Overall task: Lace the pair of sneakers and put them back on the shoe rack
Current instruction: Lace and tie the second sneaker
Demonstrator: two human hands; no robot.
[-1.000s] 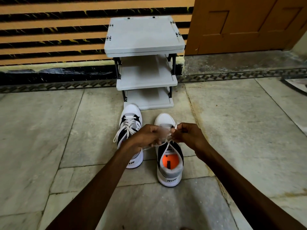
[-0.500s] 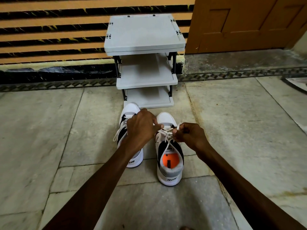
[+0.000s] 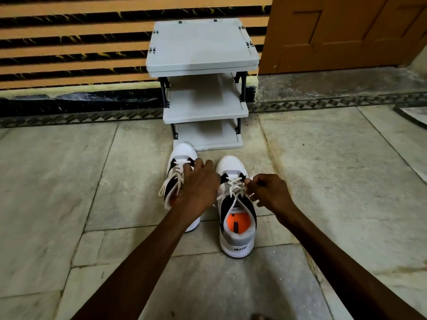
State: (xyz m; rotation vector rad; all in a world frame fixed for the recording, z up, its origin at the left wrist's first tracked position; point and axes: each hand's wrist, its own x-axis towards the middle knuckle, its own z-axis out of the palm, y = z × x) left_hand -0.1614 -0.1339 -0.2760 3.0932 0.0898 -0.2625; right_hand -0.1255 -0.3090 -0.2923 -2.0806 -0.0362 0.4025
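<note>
Two white and black sneakers stand side by side on the stone floor, toes toward a grey three-shelf shoe rack (image 3: 203,65). The right sneaker (image 3: 238,218) shows an orange insole and white laces crossed over its tongue. My right hand (image 3: 270,195) pinches a lace (image 3: 240,188) at that shoe's right side. My left hand (image 3: 196,188) lies over the left sneaker (image 3: 182,155) with fingers spread on its laces, hiding the shoe's middle. A lace loop hangs off the left shoe's left side.
The rack's shelves hold nothing and it stands against a striped orange and black wall (image 3: 76,42). A wooden door (image 3: 346,31) is at the back right, with a raised stone sill below it. Bare floor tiles (image 3: 57,192) spread left and right.
My left hand let go of the right sneaker's lace and moved left onto the left sneaker. My right hand stayed at the right sneaker's lace.
</note>
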